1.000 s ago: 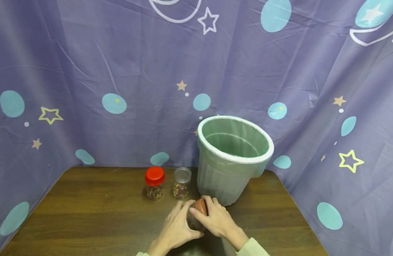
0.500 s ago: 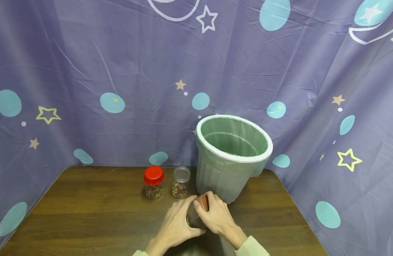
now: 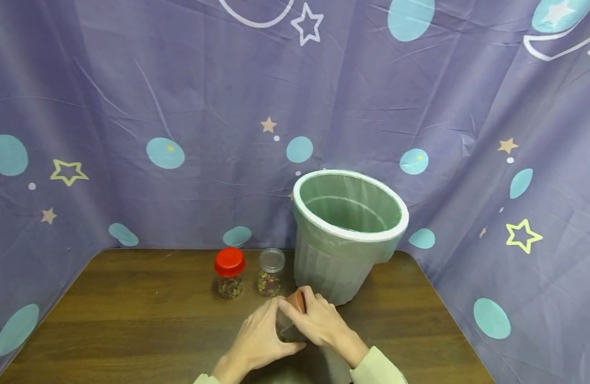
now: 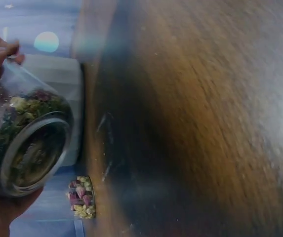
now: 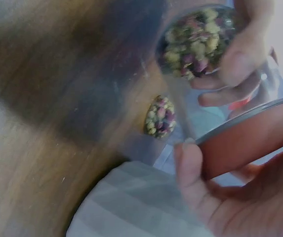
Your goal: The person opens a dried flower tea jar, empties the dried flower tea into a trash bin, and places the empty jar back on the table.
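Note:
A clear jar point(image 3: 287, 328) of dried flowers, with a brownish-orange lid point(image 5: 250, 140), is held tilted above the table. My left hand point(image 3: 258, 340) grips the jar's body from the left, thumb on the near side. On the lid, my right hand point(image 3: 324, 324) has its thumb and fingers curled round the rim. The left wrist view shows the jar's round base point(image 4: 35, 155) off the tabletop. The lid still sits on the jar's mouth in the right wrist view. My hands hide part of the jar in the head view.
Behind my hands stand a red-lidded jar point(image 3: 230, 272) and a clear-lidded jar point(image 3: 270, 272), both with dried flowers. A large grey-green bin point(image 3: 331, 266) with a white rim rises at the back right of the wooden table point(image 3: 146, 330). A purple patterned curtain point(image 3: 204, 106) hangs behind.
Both hands and the jar have shifted slightly left over the last half second. My left hand keeps its grip on the body and my right hand stays on the lid.

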The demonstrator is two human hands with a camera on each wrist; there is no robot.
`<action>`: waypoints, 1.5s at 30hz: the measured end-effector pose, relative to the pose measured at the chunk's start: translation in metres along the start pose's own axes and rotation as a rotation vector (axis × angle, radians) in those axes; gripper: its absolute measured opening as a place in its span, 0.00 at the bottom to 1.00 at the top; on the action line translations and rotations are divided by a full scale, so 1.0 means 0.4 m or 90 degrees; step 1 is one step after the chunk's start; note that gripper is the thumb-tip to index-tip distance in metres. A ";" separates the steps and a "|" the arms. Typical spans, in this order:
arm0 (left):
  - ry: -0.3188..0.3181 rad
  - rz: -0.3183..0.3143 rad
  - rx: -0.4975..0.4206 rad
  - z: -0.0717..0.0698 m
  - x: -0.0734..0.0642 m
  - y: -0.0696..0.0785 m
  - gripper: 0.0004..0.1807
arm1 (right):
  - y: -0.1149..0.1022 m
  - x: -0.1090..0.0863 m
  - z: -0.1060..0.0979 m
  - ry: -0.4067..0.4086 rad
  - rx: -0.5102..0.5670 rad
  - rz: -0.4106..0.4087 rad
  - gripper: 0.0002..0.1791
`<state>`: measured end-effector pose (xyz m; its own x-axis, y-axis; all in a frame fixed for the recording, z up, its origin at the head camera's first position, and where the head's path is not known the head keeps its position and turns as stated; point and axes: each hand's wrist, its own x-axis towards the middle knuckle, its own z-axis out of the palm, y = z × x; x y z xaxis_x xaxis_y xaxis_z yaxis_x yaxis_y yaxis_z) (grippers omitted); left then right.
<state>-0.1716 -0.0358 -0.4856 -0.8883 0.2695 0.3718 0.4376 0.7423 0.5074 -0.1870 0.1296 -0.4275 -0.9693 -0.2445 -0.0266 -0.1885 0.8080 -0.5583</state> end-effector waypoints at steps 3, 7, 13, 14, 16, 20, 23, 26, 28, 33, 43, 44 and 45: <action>0.032 0.018 0.041 0.005 -0.001 -0.001 0.49 | -0.008 0.003 -0.001 -0.006 0.016 0.025 0.43; 0.062 0.039 0.081 0.011 0.001 -0.001 0.50 | -0.004 0.005 0.002 0.005 0.032 0.017 0.39; 0.081 0.070 0.125 0.015 0.000 -0.002 0.49 | 0.013 0.004 0.025 0.053 0.033 -0.030 0.29; 0.083 0.073 0.130 0.015 -0.001 -0.002 0.49 | 0.015 0.004 0.029 0.060 0.036 -0.039 0.28; 0.092 0.079 0.139 0.014 -0.003 -0.002 0.49 | 0.016 0.003 0.034 0.076 0.032 -0.051 0.28; 0.108 0.088 0.147 0.011 -0.005 -0.007 0.49 | 0.017 0.006 0.043 0.095 0.018 -0.074 0.29; 0.121 0.098 0.150 0.011 -0.008 -0.013 0.49 | 0.020 0.006 0.050 0.105 0.010 -0.091 0.28; 0.136 0.110 0.150 0.015 -0.010 -0.015 0.47 | 0.026 0.004 0.055 0.119 0.010 -0.109 0.26; 0.145 0.118 0.147 0.017 -0.010 -0.014 0.46 | 0.030 0.004 0.056 0.132 0.011 -0.121 0.25; 0.166 0.139 0.149 0.021 -0.006 -0.010 0.45 | 0.040 0.002 0.060 0.184 0.001 -0.138 0.22; 0.146 0.153 0.136 0.021 -0.007 -0.007 0.44 | 0.054 -0.005 0.067 0.207 0.014 -0.149 0.18; 0.146 0.154 0.134 0.020 -0.005 -0.007 0.44 | 0.055 -0.006 0.065 0.210 0.014 -0.151 0.18; 0.145 0.154 0.129 0.018 -0.003 -0.005 0.44 | 0.055 -0.006 0.063 0.211 0.014 -0.152 0.19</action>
<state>-0.1725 -0.0333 -0.4929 -0.6989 0.3253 0.6370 0.5741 0.7863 0.2284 -0.1848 0.1343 -0.4606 -0.8974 -0.2353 0.3733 -0.4151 0.7369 -0.5336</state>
